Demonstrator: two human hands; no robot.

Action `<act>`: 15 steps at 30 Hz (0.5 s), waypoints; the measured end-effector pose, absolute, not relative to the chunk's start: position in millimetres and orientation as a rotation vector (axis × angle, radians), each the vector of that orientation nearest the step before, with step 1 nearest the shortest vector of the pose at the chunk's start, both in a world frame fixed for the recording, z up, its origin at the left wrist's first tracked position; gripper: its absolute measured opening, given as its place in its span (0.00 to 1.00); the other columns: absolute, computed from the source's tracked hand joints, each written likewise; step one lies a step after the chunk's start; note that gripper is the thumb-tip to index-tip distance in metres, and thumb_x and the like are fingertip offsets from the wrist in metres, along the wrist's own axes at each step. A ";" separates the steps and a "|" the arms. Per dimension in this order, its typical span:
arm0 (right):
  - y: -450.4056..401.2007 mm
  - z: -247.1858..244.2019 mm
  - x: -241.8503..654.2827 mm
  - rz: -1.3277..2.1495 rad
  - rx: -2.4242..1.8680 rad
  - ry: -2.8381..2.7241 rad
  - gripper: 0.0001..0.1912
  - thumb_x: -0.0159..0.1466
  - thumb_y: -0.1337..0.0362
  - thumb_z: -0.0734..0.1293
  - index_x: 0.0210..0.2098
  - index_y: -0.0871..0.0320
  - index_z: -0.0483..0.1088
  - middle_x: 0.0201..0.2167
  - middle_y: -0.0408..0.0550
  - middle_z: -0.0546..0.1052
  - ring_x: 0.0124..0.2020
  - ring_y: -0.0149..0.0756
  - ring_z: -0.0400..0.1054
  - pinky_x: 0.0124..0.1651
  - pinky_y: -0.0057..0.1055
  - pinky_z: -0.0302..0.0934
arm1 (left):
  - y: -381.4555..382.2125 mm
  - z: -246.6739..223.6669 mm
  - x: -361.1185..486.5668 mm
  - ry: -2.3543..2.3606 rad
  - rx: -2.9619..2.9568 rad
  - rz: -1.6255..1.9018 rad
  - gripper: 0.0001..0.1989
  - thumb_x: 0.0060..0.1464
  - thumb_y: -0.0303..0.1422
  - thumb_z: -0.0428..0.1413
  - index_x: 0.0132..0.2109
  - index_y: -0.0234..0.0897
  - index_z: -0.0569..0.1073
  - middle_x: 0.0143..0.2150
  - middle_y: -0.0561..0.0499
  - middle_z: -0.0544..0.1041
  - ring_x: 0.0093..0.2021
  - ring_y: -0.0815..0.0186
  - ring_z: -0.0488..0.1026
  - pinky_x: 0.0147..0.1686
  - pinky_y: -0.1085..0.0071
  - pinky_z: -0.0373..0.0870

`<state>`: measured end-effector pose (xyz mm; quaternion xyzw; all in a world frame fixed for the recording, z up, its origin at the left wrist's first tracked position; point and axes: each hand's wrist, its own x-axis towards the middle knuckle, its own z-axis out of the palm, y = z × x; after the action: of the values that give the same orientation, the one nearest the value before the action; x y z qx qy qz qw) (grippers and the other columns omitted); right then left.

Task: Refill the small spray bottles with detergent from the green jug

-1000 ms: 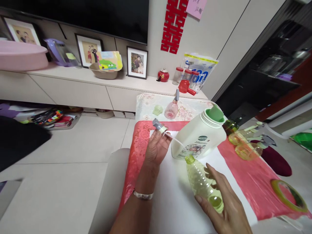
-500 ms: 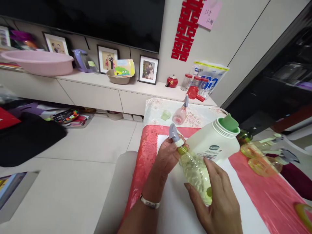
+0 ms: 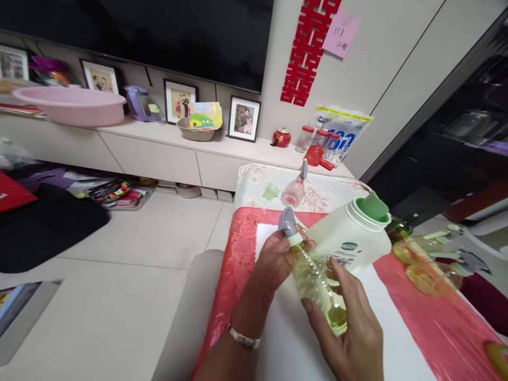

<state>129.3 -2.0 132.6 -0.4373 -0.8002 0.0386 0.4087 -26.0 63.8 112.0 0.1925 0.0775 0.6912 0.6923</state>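
Between both hands is a clear yellow-green spray bottle (image 3: 313,283) with a grey trigger head, tilted so its base points toward me. My left hand (image 3: 275,259) is closed round its neck, just below the trigger. My right hand (image 3: 351,328) curls round the lower body, thumb on the near side and fingers on the far side. A dip tube shows through the ribbed wall. Right behind the bottle stands a big pale-green jug (image 3: 349,227), with a green piece in its open mouth. White paper (image 3: 293,338) lies beneath.
A pink spray bottle (image 3: 292,192) and a small green piece (image 3: 270,191) lie at the table's far end. More yellow spray bottles (image 3: 432,278) lie at the right. Behind is a cabinet with a pink basin (image 3: 71,108) and jars (image 3: 305,138).
The spray bottle has turned slightly in my hands, and its trigger head has shifted a little to the right. My right hand has drawn slightly left. The view has shifted slightly.
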 end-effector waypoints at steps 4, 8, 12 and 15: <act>-5.6 127.1 125.9 0.982 -1.255 -1.460 0.34 0.66 0.46 0.71 0.65 0.57 0.65 0.63 0.54 0.65 0.61 0.46 0.65 0.55 0.36 0.69 | 63.6 110.9 -24.3 0.161 0.469 1.530 0.17 0.50 0.38 0.69 0.44 0.33 0.79 0.38 0.47 0.79 0.42 0.55 0.81 0.57 0.53 0.70; 1.7 118.4 125.5 1.647 -1.058 -0.887 0.37 0.59 0.42 0.74 0.58 0.60 0.71 0.57 0.59 0.70 0.54 0.51 0.71 0.49 0.42 0.72 | 63.6 110.1 -24.4 0.158 0.471 1.503 0.17 0.49 0.37 0.68 0.44 0.31 0.79 0.38 0.47 0.79 0.40 0.57 0.81 0.56 0.54 0.71; 9.8 111.6 124.0 1.701 -1.029 -0.723 0.35 0.57 0.43 0.76 0.53 0.63 0.74 0.51 0.60 0.74 0.49 0.50 0.73 0.50 0.44 0.72 | 63.5 111.7 -27.5 0.169 0.474 1.515 0.14 0.51 0.35 0.65 0.43 0.30 0.79 0.37 0.47 0.79 0.39 0.59 0.80 0.56 0.56 0.71; 8.5 113.3 115.9 1.682 -1.027 -0.763 0.38 0.56 0.44 0.78 0.57 0.62 0.72 0.56 0.60 0.71 0.52 0.49 0.72 0.51 0.41 0.72 | 63.6 112.9 -28.8 0.183 0.458 1.526 0.15 0.52 0.36 0.64 0.44 0.31 0.79 0.37 0.46 0.79 0.42 0.55 0.81 0.57 0.52 0.70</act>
<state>115.9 8.5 113.3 -0.4230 -0.3145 0.6930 0.4918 -28.8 63.6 112.9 0.2050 0.0819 0.6840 0.6953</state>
